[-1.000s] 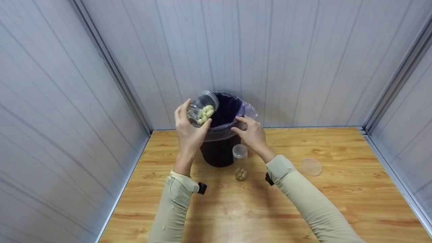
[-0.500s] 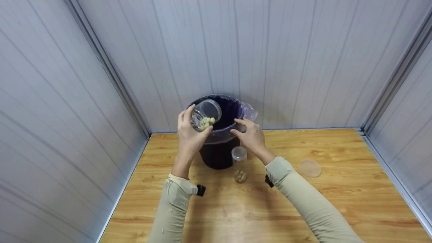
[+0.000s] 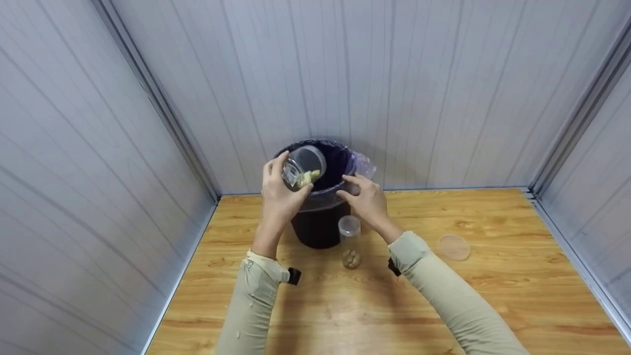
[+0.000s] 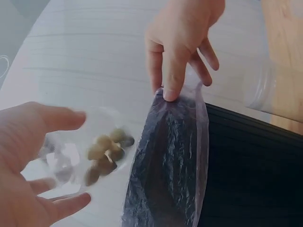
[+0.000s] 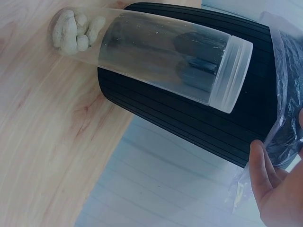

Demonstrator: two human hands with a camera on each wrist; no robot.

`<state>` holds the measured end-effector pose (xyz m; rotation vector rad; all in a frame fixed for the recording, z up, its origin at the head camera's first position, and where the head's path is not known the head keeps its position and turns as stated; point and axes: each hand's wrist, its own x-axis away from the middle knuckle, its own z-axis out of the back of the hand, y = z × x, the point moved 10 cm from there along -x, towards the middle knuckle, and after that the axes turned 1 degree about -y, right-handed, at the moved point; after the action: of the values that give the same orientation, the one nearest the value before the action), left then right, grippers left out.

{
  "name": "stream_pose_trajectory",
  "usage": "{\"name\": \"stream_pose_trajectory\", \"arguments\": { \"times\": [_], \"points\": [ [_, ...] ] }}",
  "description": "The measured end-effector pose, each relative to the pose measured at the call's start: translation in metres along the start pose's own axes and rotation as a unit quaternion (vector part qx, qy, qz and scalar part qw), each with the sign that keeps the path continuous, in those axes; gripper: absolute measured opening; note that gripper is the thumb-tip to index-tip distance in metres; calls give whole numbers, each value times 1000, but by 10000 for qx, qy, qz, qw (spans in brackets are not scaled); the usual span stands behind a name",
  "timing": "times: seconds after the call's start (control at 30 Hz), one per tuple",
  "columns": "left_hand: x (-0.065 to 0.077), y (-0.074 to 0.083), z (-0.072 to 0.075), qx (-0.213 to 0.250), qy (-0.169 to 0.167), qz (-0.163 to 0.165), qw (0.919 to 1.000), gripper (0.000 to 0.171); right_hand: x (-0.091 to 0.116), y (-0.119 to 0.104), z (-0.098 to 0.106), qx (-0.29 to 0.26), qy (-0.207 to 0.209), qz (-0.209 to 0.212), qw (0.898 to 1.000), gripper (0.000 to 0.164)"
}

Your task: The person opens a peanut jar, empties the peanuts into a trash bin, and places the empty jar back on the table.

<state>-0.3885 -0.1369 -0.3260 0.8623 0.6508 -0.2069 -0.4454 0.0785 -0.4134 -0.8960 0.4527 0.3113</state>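
My left hand [image 3: 282, 195] grips a clear plastic jar [image 3: 309, 157], tilted with its mouth over the bin. Several pale yellow-green oval pieces [image 4: 105, 156] lie inside the jar along its lower side; their kind is unclear. My right hand [image 3: 368, 199] pinches the rim edge of the purple plastic bag [image 4: 168, 151] that lines a black bin [image 3: 318, 228]. In front of the bin stands a tall clear jar [image 5: 165, 54], lid on, with several peanuts [image 5: 71, 33] at its bottom. The bin's inside is too dark to make out.
A round translucent lid [image 3: 454, 247] lies on the wooden table [image 3: 335, 315], right of my right wrist. Behind the bin rises a pale panel wall [image 3: 374, 79], with further panels at left and right.
The jar in my left hand has come down and slightly right, tipping further into the bin's opening. Its pieces have slid toward the mouth. My right hand stays at the bag's edge.
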Motion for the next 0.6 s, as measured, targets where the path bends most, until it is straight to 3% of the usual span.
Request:
{"name": "stream_pose_trajectory", "arguments": {
  "times": [0.27, 0.47, 0.6],
  "points": [
    [-1, -1, 5, 113, 226, -55, 9997, 84, 2, 4, 0, -30, 61, -84, 9999, 44],
    [-2, -6, 3, -67, -150, 37, 9999, 84, 0, 5, -5, -44, 86, 2, 10000, 44],
    [-3, -8, 8, 13, 56, 29, 10000, 84, -1, 5, -10, 4, -6, 43, 10000, 44]
  ]
}}
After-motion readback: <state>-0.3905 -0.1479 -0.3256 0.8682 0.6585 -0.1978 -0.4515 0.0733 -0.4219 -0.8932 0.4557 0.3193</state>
